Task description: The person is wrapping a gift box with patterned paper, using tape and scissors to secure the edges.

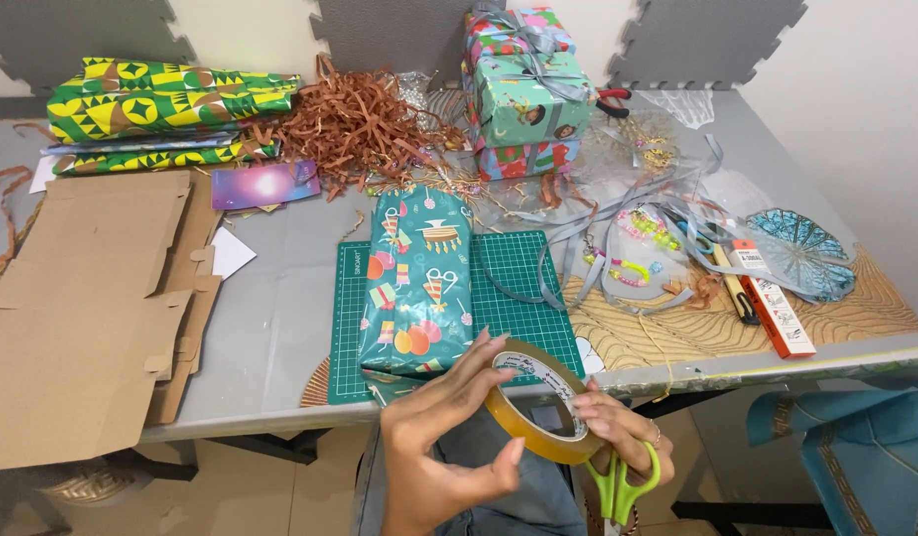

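Between our hands sits the tape roll (540,399), pinched by our left hand (441,437) and right hand (618,425), which also grips green scissors (623,486); the wrapped box (419,283) lies just ahead, lengthwise away, nearer the left.

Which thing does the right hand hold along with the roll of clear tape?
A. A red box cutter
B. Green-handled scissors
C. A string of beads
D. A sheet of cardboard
B: the right hand has green-handled scissors hanging from its fingers while both hands grip the roll of clear tape.
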